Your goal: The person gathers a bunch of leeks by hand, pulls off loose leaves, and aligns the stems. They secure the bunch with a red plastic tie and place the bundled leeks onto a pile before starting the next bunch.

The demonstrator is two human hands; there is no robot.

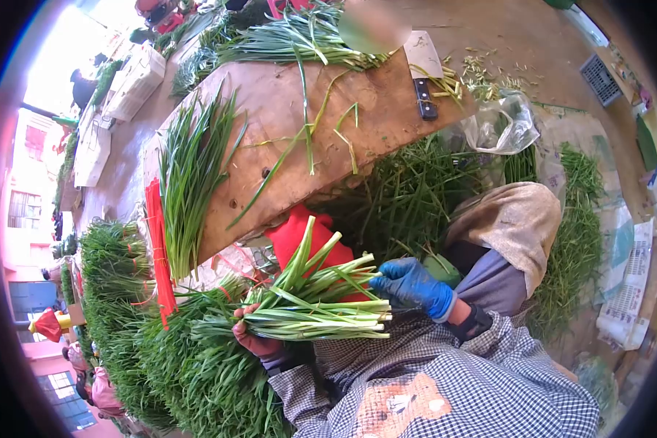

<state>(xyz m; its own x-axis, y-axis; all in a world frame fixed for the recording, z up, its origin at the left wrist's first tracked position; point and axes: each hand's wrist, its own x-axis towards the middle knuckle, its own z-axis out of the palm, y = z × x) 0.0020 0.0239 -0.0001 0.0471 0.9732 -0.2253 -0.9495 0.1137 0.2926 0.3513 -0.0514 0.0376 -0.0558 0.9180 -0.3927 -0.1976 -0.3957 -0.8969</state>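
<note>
Here, holds a bundle of chives (321,314) low in front of the checked shirt (489,379), just above the lap. Closes the left grip (252,339) firmly around its leafy middle, from below. Sets the right grip (412,286), gloved in blue rubber, against the pale cut ends. Fingers curled there, but cannot tell if pinching any stalk or only pressing.

Long, flat, smooth leaves, dark green toward the tips, whitish and thicker at the cut side, all lying parallel.

Behind, a worn brown wooden desk (285,146), scratched and stained, with a row of loose chives (190,175) and some single leaves on it. At its far edge, a cleaver (422,73) with wide steel blade and black handle. Just beside the desk, a crumpled clear plastic bag (504,124). Along the left edge of the desk, a bunch of thin red bands (158,248). More heaps of chives (113,292) all around, on a grey concrete floor (518,36). Bright daylight at the left side.
</note>
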